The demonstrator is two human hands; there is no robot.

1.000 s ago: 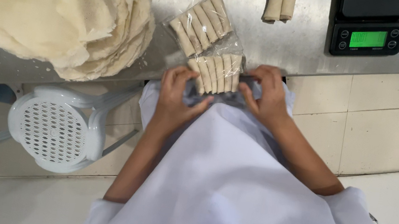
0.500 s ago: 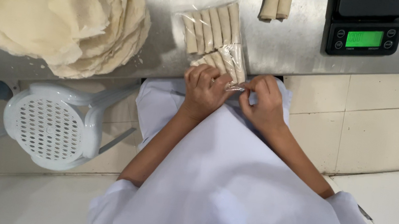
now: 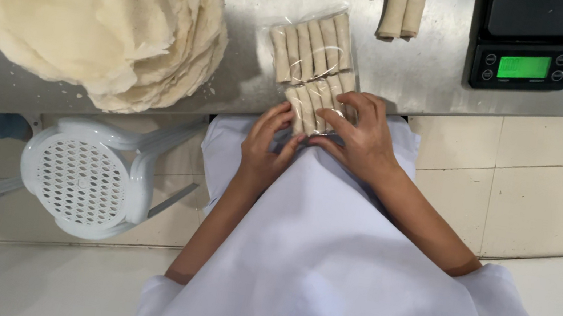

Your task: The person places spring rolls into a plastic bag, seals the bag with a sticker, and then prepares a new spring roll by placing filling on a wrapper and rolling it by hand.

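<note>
Left hand (image 3: 264, 150): open grip, fingertips touching the clear plastic pack of pale rolls (image 3: 315, 67)
Right hand (image 3: 361, 136): grip pinching the pack's near edge
Pack: lying on the steel table (image 3: 411, 73)

A steel counter (image 3: 411, 73) runs across the top of the frame. On it, at the upper left, sits a stack of flat wrappers (image 3: 90, 6). At centre top lie two packs of rolls, the far pack (image 3: 312, 46) just above the near pack (image 3: 318, 104), the two touching. Two loose rolls (image 3: 404, 6) lie at the top edge, right of the packs. A digital scale (image 3: 528, 46) stands at the upper right. A plastic stool (image 3: 84, 178) stands at lower left, below the counter edge. The left hand (image 3: 264, 152) rests against the near pack's left side, the right hand (image 3: 361, 136) on its right.
</note>
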